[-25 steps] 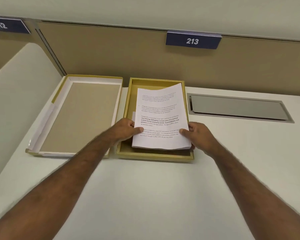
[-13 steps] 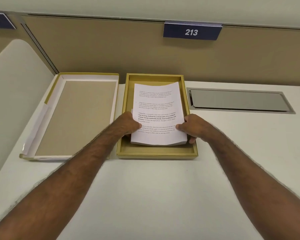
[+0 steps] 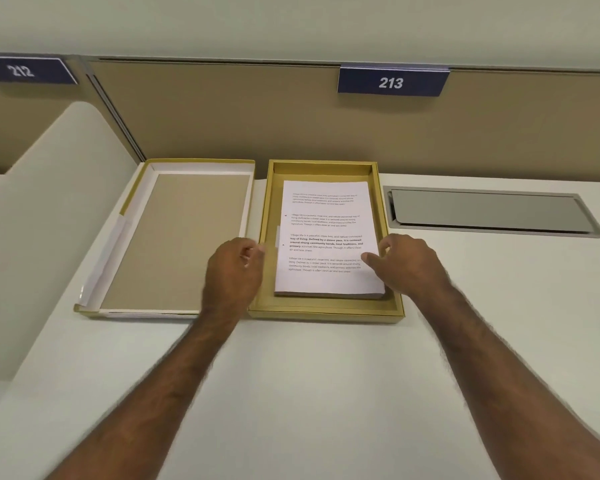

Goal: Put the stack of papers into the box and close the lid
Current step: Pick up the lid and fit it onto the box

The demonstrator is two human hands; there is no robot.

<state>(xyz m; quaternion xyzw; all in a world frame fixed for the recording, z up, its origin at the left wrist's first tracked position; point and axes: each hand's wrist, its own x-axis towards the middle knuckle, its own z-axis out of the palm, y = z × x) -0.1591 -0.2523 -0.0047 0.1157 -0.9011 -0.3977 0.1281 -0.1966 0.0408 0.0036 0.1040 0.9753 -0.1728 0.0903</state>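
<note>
A stack of white printed papers (image 3: 326, 233) lies flat inside the open gold box (image 3: 392, 308) on the desk. The box's lid (image 3: 184, 237) lies upside down just left of the box, its brown inside facing up. My left hand (image 3: 232, 268) hovers over the gap between lid and box, fingers loosely curled, holding nothing. My right hand (image 3: 407, 263) hangs over the box's right wall with fingers apart, its fingertips just above the right edge of the papers and not gripping them.
A grey metal cable hatch (image 3: 492, 213) is set into the white desk (image 3: 309, 375) right of the box. A tan partition with blue signs 212 (image 3: 23, 70) and 213 (image 3: 392, 82) runs behind. A white divider (image 3: 45, 220) rises at the left.
The papers went from being held by both hands, tilted above the box, to lying flat in it. Both hands have let go and drawn apart to the sides.
</note>
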